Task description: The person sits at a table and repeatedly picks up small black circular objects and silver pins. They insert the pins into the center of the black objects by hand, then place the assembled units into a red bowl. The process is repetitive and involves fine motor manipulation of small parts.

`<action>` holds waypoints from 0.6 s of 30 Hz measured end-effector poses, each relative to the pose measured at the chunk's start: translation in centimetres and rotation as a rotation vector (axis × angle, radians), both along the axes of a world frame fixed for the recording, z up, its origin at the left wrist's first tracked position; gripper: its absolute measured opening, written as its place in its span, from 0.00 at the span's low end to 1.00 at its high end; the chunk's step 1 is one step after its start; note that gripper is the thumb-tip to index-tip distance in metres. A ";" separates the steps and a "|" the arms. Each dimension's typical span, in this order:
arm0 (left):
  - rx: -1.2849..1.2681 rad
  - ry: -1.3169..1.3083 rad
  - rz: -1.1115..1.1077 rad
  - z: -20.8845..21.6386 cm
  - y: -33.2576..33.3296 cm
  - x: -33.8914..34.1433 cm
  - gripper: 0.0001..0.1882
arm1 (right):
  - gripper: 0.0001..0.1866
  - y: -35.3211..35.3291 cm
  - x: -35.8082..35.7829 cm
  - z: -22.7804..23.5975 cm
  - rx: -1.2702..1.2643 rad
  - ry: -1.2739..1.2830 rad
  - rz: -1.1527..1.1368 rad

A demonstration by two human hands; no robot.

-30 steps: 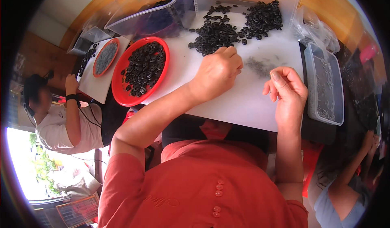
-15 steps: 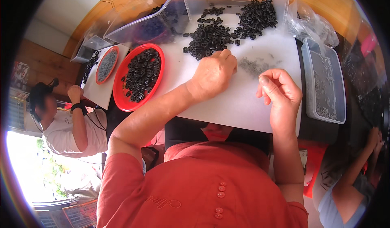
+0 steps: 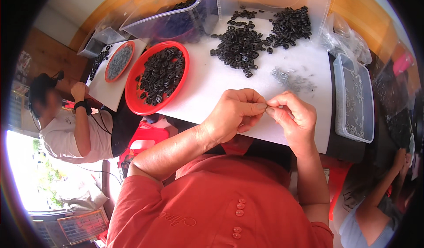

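My left hand [image 3: 236, 114] and my right hand [image 3: 295, 119] meet above the white tabletop's near edge, thumbs and fingertips pinched together. Whatever sits between the fingertips is too small and too covered to name. Beyond them lies a pile of small black oval parts with holes [image 3: 238, 49], and a second black heap [image 3: 289, 25] stands farther right. A loose scatter of small grey metal pins [image 3: 291, 79] rests on the white surface past my right hand. To the left, a red oval tray [image 3: 128, 91] holds many of the black parts.
On the right stands a clear plastic bin [image 3: 339, 111] with grey pins inside. Transparent tubs [image 3: 170, 20] and plastic bags [image 3: 349, 40] line the back. A co-worker [image 3: 73, 120] sits left beside a smaller red tray [image 3: 131, 56]; another person's arm [image 3: 384, 195] shows at right.
My left hand has drawn back from the black pile toward me, and my right hand has moved slightly nearer and left. Their fingertips now meet. The view has shifted a little.
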State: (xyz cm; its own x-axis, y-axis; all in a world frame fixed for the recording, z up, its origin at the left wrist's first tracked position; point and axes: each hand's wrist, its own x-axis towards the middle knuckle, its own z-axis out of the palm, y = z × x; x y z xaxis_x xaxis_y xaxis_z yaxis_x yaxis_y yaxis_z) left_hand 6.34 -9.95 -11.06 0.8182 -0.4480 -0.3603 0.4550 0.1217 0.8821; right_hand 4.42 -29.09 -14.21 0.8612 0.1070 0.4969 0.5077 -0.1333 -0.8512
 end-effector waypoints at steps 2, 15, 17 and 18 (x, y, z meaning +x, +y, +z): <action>0.125 -0.138 -0.036 0.2 0.3 0.7 0.07 | 0.06 -0.2 0.2 0.1 -0.070 -0.062 -0.066; 1.153 -1.377 -0.036 -1.9 1.5 10.0 0.11 | 0.07 -0.3 0.1 -0.2 -0.138 -0.044 -0.168; 1.137 -1.416 -0.012 -1.7 3.7 9.8 0.10 | 0.08 -0.4 0.1 -0.1 -0.140 -0.029 -0.156; 1.126 -1.437 0.000 -1.7 4.2 9.8 0.09 | 0.08 -0.4 0.1 -0.1 -0.144 -0.023 -0.151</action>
State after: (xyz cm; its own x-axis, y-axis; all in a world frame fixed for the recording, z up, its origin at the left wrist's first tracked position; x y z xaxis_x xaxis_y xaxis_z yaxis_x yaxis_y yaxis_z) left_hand 16.17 -5.70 -12.72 0.7303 -0.5169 0.4466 -0.6438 -0.7393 0.1971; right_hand 4.50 -29.50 -14.30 0.8616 0.0484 0.5052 0.4914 -0.3287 -0.8065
